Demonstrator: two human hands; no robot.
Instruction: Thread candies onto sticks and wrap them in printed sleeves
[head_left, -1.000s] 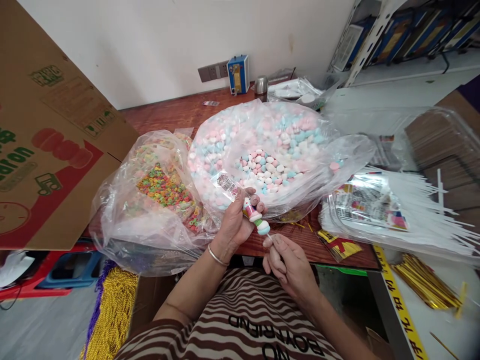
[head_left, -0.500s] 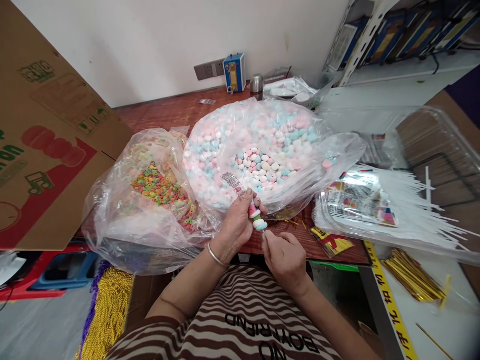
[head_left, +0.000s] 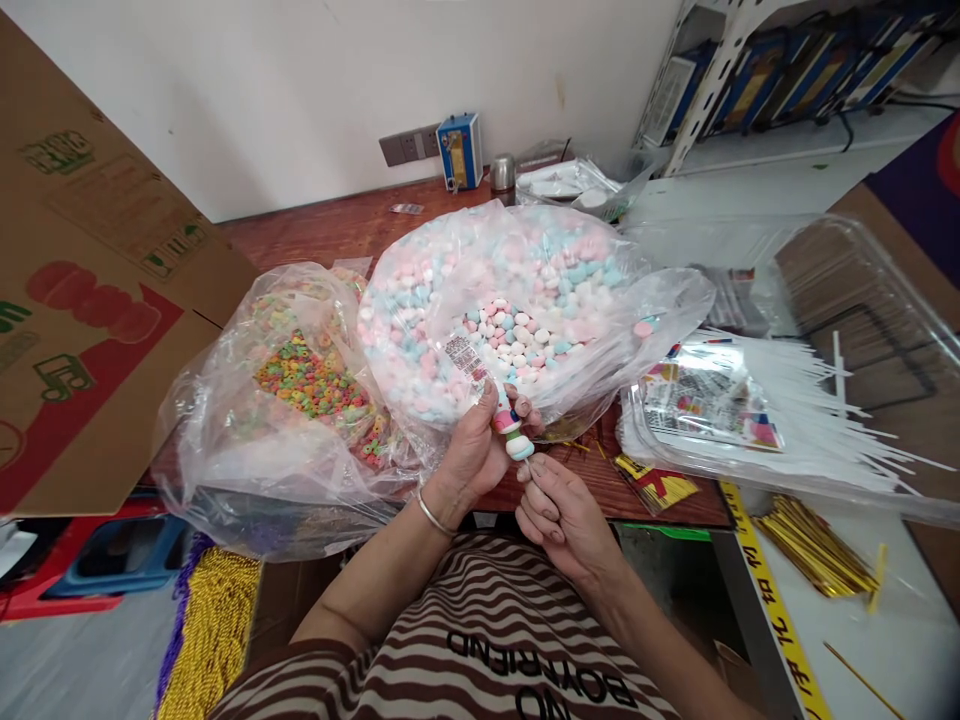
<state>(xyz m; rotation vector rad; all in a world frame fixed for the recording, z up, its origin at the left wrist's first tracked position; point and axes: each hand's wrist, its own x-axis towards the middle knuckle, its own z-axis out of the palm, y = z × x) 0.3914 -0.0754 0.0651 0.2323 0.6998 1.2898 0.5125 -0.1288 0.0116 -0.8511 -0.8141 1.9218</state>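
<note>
My left hand [head_left: 480, 440] is closed around a slim clear printed wrapper with stacked candies [head_left: 518, 444] in it, pink, green, white and pale blue. The wrapper's printed upper part [head_left: 463, 358] sticks out past my left thumb. Just below the candies, my right hand [head_left: 559, 510] pinches the thin lower end between thumb and fingertips; whether that is a stick or the wrapper's end I cannot tell. Behind my hands stands a big clear bag of pastel candies [head_left: 517, 335], rolled open. To its left lies a clear bag of small colourful ring candies [head_left: 322, 380].
A clear plastic tray [head_left: 660, 470] at the right holds white sticks [head_left: 817, 400] and printed wrappers [head_left: 712, 395]. Gold twist ties [head_left: 817, 545] lie at the lower right. A cardboard box [head_left: 97, 260] stands left; a blue box [head_left: 460, 152] and metal cup [head_left: 502, 175] stand behind.
My right hand has turned, its fingers curling more into view below the candies. The candy stack has turned slightly in my left hand. The whole view has shifted a little.
</note>
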